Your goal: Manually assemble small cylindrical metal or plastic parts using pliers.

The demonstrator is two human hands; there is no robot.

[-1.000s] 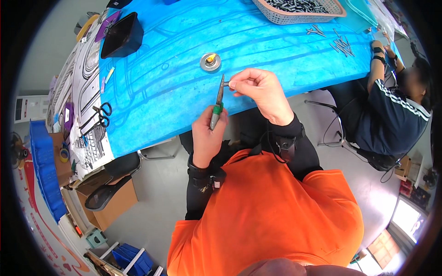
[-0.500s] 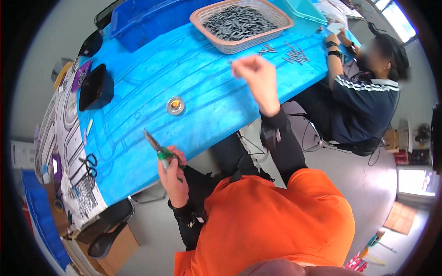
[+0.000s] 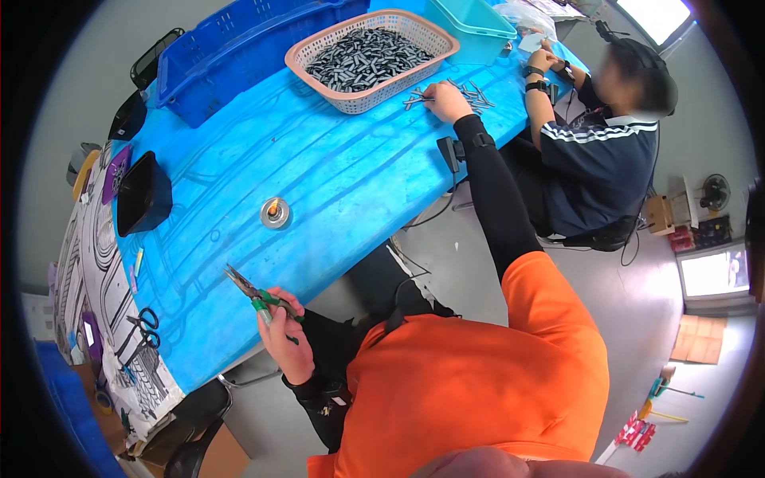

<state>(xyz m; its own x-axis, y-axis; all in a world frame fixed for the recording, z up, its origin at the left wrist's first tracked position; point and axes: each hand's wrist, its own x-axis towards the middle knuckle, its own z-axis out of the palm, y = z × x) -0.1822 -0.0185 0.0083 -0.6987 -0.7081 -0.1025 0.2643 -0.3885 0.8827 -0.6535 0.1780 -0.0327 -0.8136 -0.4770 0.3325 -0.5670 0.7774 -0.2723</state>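
Observation:
My left hand (image 3: pixel 283 334) is closed around a pair of pliers (image 3: pixel 253 296) with green handles, at the table's near edge. The plier jaws point away from me and look slightly parted, with nothing visible between them. My right arm reaches far across the table, and my right hand (image 3: pixel 449 102) has its fingertips down on a loose pile of thin grey strips (image 3: pixel 478 97). Its fingers are pinched at some of these strips. Between the two hands stands a small round metal burner (image 3: pixel 275 213) with a yellow-orange flame.
A pink basket (image 3: pixel 358 103) full of small grey pieces stands beyond my right hand. Behind it are a blue crate (image 3: pixel 215 88) and a turquoise tub (image 3: pixel 478 44). At left lie a black bin (image 3: pixel 145 195) and scissors (image 3: pixel 146 327). A co-worker (image 3: pixel 598 175) sits at right.
My right hand has reached forward and come down onto the grey strips. The left hand still holds the pliers. The whole view has shifted, so the table's things appear further left.

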